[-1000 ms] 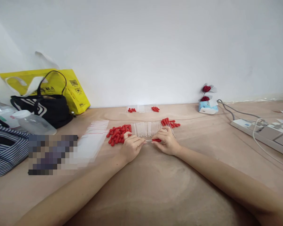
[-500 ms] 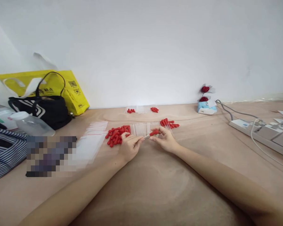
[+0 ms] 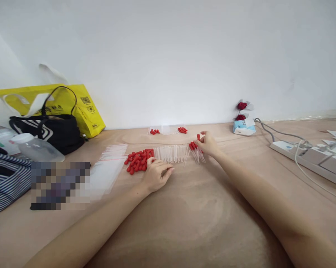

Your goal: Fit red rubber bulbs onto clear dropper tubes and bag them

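My left hand (image 3: pixel 156 174) rests on the tan table (image 3: pixel 184 216), its fingers loose with nothing in them. It lies just below a heap of red rubber bulbs (image 3: pixel 137 160) and a row of clear thin tubes (image 3: pixel 172 153). My right hand (image 3: pixel 208 144) is stretched out farther back and to the right. It pinches a red-bulbed dropper (image 3: pixel 198 137) over a small pile of finished droppers (image 3: pixel 196 152).
A stack of clear zip bags (image 3: pixel 109 165) lies left of the bulbs. Small filled bags (image 3: pixel 168 130) sit by the wall. At the left are a black handbag (image 3: pixel 53 130), a yellow bag (image 3: pixel 86 104), a plastic bottle (image 3: pixel 36 149) and a striped bag (image 3: pixel 6 182). At the right are a power strip (image 3: pixel 310 156) and a tissue pack (image 3: pixel 243 126).
Both hands held one dropper between them. My right hand has since carried it back and right to the finished pile. My left hand let go and settled on the table.
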### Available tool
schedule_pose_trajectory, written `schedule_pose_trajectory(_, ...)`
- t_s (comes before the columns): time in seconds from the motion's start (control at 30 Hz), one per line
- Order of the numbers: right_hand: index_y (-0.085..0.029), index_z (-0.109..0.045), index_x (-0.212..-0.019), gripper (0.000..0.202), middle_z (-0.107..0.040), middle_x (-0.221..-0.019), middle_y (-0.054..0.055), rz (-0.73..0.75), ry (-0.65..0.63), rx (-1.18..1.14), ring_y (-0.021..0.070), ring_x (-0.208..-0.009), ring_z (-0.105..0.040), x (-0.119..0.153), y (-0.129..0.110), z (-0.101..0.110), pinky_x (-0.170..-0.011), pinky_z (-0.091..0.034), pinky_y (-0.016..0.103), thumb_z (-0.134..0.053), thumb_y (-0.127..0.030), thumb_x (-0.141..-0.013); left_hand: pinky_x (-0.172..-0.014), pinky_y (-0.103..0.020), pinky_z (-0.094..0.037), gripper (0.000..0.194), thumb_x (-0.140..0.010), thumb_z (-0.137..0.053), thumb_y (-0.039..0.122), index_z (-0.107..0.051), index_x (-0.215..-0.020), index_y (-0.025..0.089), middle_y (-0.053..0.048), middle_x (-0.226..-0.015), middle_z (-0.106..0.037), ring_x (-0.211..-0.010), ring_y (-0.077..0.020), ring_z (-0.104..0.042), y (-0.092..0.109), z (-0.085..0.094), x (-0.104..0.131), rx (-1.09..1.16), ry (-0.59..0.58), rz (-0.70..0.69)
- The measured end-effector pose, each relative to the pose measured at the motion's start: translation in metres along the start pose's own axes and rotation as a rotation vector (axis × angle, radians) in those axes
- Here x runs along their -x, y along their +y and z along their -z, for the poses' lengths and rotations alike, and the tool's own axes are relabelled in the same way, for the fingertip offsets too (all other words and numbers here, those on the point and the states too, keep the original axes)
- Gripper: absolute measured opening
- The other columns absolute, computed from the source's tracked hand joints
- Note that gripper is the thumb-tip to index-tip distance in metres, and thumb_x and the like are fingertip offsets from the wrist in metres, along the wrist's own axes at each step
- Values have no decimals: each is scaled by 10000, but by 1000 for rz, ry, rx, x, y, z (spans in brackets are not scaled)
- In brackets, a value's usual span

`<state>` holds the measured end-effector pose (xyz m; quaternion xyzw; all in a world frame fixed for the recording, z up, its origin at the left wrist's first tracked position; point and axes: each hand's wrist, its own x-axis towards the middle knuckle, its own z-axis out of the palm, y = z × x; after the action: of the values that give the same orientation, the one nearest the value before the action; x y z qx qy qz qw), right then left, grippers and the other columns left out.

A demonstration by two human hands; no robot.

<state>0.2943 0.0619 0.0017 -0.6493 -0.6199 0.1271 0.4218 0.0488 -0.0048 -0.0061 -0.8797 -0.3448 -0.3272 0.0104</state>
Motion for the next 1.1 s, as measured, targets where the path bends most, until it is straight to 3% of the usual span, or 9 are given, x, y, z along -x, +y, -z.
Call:
schedule_pose_trajectory(0.2,-135,-384,-1104,448,-626,-803,79,-2,12,304,225,-800,-576,2,6,-12,-670,-354,296,-508,-358,-736,-845,-388,-246,194,-830,-468,269,-629,-739,208,10,-697,-682,-673,-141,-570,0,0,1,-31,-9,-4)
schedule_pose_trajectory(0.43,-149,-395,-1089,406,-645,-764,72,97,-30,456,250,-830,-573,-1,-3,-24,-743,-284,340,-499,-359,-758,-818,-366,-266,202,-829,-465,269,-625,-722,208,20,-677,-674,-651,-126,-561,2,1,1,-40,-2,-11)
schedule_pose_trajectory(0.57,-168,-453,-1021,387,-644,-799,75,119,-33,499,243,-828,-564,1,-4,-24,-736,-272,334,-536,-411,-731,-815,-371,-266,203,-827,-465,269,-626,-719,211,15,-679,-675,-659,-132,-562,2,1,1,-37,-9,-7)
schedule_pose_trajectory(0.73,-198,-547,-791,241,-637,-779,50,134,-90,501,216,-814,-554,2,-2,-21,-728,-272,328,-520,-432,-739,-809,-374,-265,197,-827,-469,259,-627,-719,212,16,-664,-672,-649,-134,-556,2,1,1,-33,-13,-14)
schedule_pose_trajectory(1.1,-178,-585,-770,221,-642,-743,72,95,-19,550,208,-739,-568,10,-9,-32,-761,-278,369,-439,-342,-786,-822,-386,-252,157,-811,-492,247,-623,-731,212,20,-677,-666,-673,-140,-549,2,1,1,-56,-5,-1)
